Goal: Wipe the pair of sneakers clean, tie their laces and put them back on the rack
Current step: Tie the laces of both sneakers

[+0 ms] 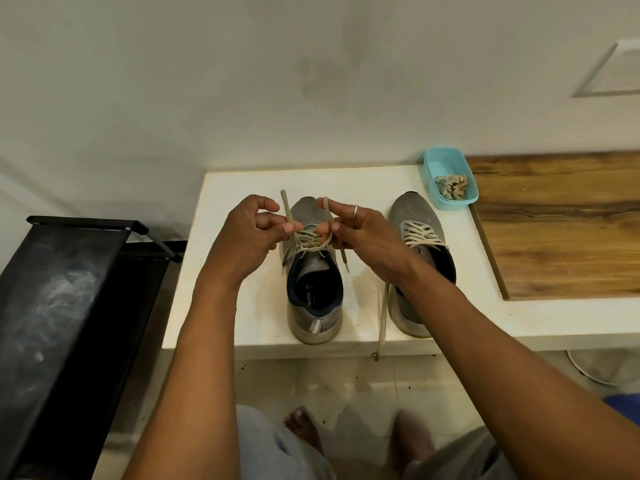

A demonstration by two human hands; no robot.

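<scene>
The sneaker (313, 271) under our fingers (341, 206) is half tied; left hand (249, 233) and right hand (362, 232) pinch its lace (304, 242). To the right of them, the second sneaker (420, 233) waits untied.

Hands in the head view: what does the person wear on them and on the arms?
The left arm and right arm are bare as far as the frame shows: no sleeves, gloves or watch. The right hand wears a plain silvery ring; the left hand shows no jewellery.
</scene>
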